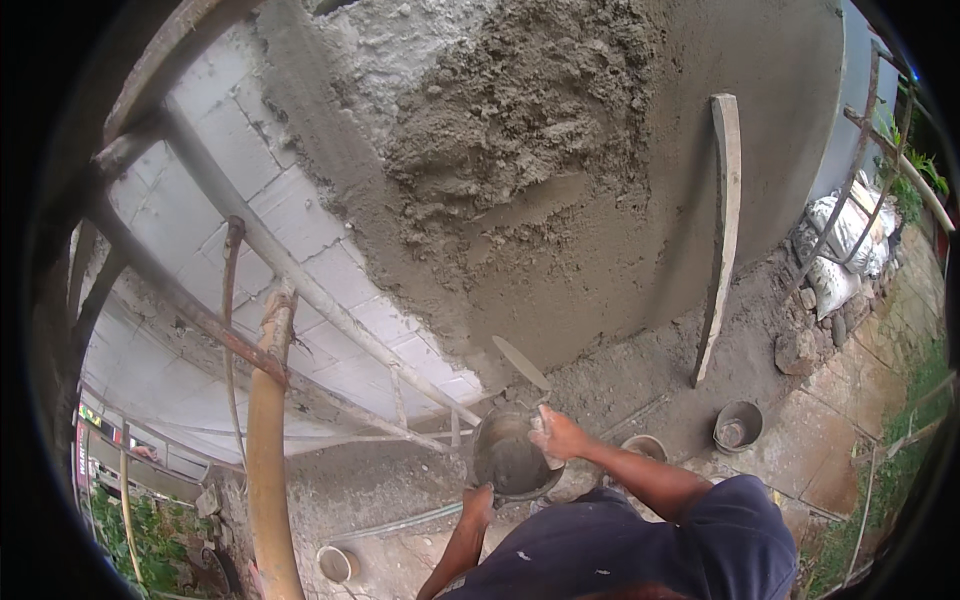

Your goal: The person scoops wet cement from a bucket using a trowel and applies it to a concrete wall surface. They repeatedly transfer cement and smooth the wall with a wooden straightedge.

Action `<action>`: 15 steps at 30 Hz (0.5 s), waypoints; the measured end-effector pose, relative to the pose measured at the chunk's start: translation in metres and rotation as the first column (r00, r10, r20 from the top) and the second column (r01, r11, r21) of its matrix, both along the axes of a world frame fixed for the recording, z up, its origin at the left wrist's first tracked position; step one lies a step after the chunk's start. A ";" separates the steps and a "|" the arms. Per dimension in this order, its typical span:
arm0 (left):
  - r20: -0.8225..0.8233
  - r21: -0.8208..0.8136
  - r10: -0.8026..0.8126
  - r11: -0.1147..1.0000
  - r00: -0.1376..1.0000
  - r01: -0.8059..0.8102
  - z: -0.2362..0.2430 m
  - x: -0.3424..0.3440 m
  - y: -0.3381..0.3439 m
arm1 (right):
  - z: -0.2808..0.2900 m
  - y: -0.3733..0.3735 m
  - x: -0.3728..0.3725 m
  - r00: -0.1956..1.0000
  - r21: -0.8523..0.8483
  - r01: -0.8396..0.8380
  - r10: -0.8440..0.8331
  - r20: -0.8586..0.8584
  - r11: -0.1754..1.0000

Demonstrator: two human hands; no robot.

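Observation:
A dark round bucket (528, 494) with wet grey mortar inside is held in front of me, close to the foot of the wall. My left hand (479, 503) grips its near left rim. On the far right side of the bucket, my right hand (558, 438) is closed around a trowel (520, 362), whose flat blade points up and left toward the wall. The right fingers are partly hidden. Beyond the bucket, the wall (530, 290) is covered in wet mortar, rough and lumpy higher up, smoother below and to the right.
Bamboo scaffold poles (265, 440) cross the left side before bare white blocks (300, 205). A wooden straightedge (724, 230) leans on the wall at right. Buckets stand on the ground, one dark (738, 428) and one pale (337, 565). White sacks (845, 240) lie far right.

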State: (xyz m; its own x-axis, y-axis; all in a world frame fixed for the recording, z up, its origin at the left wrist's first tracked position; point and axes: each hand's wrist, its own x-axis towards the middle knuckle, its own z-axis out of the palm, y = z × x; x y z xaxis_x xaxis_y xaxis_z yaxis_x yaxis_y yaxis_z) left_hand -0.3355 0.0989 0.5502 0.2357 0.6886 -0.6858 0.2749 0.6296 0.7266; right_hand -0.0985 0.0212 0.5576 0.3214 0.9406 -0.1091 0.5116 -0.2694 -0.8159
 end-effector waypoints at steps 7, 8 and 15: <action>-0.081 0.105 -0.418 0.899 0.905 0.425 0.063 0.094 -0.013 | 0.028 -0.108 0.097 0.872 -0.413 -0.171 0.333 0.359 0.894; -0.072 0.140 -0.454 0.877 0.888 0.459 0.072 0.097 -0.010 | 0.043 -0.097 0.096 0.860 -0.480 -0.120 0.333 0.386 0.869; -0.199 0.124 -0.692 0.685 0.694 0.718 0.111 0.171 0.006 | 0.037 -0.101 0.107 0.653 -0.526 -0.229 0.530 0.541 0.819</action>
State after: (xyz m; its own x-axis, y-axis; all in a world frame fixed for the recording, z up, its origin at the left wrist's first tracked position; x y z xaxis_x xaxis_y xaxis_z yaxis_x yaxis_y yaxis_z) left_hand -0.1648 0.1049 0.6612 0.6235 0.4656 -0.6281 0.6796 0.0745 0.7298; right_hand 0.0087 -0.0795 0.5946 0.0732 0.9169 -0.3924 0.9849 -0.1284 -0.1163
